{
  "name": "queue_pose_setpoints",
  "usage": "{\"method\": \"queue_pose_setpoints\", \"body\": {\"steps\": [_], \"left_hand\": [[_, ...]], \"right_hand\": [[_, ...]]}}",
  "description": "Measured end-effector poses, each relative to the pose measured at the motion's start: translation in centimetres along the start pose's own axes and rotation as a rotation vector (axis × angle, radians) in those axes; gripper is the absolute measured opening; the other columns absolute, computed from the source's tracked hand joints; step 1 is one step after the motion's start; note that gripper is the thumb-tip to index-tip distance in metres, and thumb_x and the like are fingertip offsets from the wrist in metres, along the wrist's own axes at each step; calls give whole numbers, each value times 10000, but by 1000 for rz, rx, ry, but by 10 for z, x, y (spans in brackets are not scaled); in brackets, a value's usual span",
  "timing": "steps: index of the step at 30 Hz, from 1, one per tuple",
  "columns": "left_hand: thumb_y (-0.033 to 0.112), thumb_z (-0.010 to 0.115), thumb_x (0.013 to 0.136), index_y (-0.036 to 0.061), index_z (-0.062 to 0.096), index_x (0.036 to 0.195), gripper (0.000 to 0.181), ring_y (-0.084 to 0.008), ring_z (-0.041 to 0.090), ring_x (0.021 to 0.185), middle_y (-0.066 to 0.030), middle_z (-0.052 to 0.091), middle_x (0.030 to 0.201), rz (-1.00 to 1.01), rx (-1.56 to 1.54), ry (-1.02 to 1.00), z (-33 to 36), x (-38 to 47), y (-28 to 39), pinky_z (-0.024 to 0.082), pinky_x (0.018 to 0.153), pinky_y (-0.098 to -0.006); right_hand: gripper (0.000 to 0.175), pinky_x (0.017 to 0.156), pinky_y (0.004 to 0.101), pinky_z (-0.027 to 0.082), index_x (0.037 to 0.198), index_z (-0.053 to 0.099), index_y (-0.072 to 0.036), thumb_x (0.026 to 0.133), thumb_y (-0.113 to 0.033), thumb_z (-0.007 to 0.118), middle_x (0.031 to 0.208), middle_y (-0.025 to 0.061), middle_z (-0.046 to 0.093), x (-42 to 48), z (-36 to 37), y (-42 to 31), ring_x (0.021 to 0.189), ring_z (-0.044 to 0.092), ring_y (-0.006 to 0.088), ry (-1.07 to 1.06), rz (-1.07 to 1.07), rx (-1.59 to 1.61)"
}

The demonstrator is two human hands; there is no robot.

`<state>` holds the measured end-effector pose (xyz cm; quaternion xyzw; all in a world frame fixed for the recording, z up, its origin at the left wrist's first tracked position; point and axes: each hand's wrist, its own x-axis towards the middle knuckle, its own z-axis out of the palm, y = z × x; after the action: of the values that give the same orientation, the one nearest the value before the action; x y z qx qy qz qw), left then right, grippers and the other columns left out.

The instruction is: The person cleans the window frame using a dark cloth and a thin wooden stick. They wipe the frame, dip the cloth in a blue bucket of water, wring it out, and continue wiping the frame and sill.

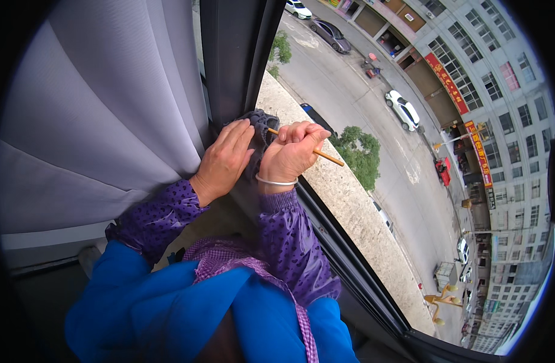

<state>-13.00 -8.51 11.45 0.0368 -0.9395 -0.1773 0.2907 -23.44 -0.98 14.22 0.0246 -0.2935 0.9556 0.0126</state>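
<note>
My right hand (292,152), with a pale bangle (276,182) at the wrist, is closed around a thin wooden stick (329,157) resembling a chopstick. One end of the stick reaches a crumpled dark grey cloth (264,121); the other sticks out to the right over the stone sill. My left hand (225,156) lies with fingers extended and together against the cloth's left side; whether it grips the fabric is unclear. The cloth is bunched at the corner where the dark window frame (229,59) meets the lower track (350,263). Both hands partly cover it.
Grey curtains (118,90) hang close on the left. Beyond the track runs a speckled stone ledge (350,206), with a drop to a street (377,131) of parked cars and trees below. Purple sleeve covers (295,245) and a checked apron (227,254) cover my clothes.
</note>
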Motion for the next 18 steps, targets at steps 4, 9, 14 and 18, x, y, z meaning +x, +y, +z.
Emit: {"method": "queue_pose_setpoints", "body": {"steps": [4,9,14,18], "left_hand": [[-62,643,861,-90,538,1369,520,-414,511,1344,-250,536,1425,-30,-73,136,7,6,6,435,1133,-457],[-146,554,875,-64,571,1370,502,-401,600,1256,-246,569,1396,3,-223,338,6,35,21,513,1057,-422],[-152,586,815,-52,656,1225,427,-373,671,1108,-202,667,1213,240,-341,233,-18,14,31,557,948,-399],[-163,561,831,-25,650,1203,406,-334,684,1082,-168,675,1176,-99,-382,78,-16,-12,13,558,938,-368]], "right_hand": [[418,600,277,329,851,424,-126,1126,-439,392,648,-41,312,6,9,-11,592,284,101,140,144,132],[418,579,269,305,856,444,-112,1123,-427,380,632,-40,281,29,18,-47,582,268,100,-202,26,437],[409,508,264,235,855,433,-129,1128,-427,371,590,-62,255,-5,-10,-89,547,226,76,-261,-247,100],[416,539,273,275,836,392,-120,1134,-409,367,622,-36,298,-30,-16,-39,557,254,85,-91,-140,-31]]}}
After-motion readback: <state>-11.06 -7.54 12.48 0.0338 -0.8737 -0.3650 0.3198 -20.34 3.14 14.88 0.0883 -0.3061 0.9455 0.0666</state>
